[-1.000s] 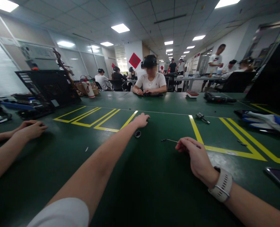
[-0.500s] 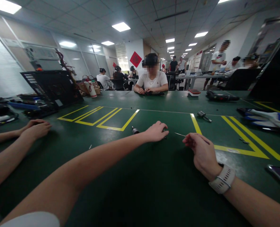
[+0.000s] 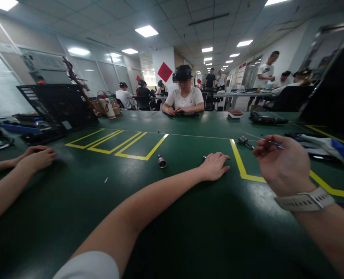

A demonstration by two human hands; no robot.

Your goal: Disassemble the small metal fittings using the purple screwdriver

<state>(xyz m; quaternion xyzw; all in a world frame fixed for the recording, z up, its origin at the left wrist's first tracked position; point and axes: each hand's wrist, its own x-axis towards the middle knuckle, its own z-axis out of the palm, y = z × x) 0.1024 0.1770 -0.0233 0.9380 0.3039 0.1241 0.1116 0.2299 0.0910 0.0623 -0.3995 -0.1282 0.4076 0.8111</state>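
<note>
The left hand [image 3: 215, 166] partly hides a small object [image 3: 204, 156]; I cannot tell its grip. The right hand [image 3: 285, 164] pinches a thin metal tool [image 3: 277, 145].

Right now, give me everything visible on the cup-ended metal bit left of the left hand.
The bit is silvery grey and looks metal. Its wide, round end has a dark opening facing the camera; a narrower stem points away. It lies tipped over on the green table, right of a yellow tape line. The left hand is clear of it. Markings: can't tell.
</note>
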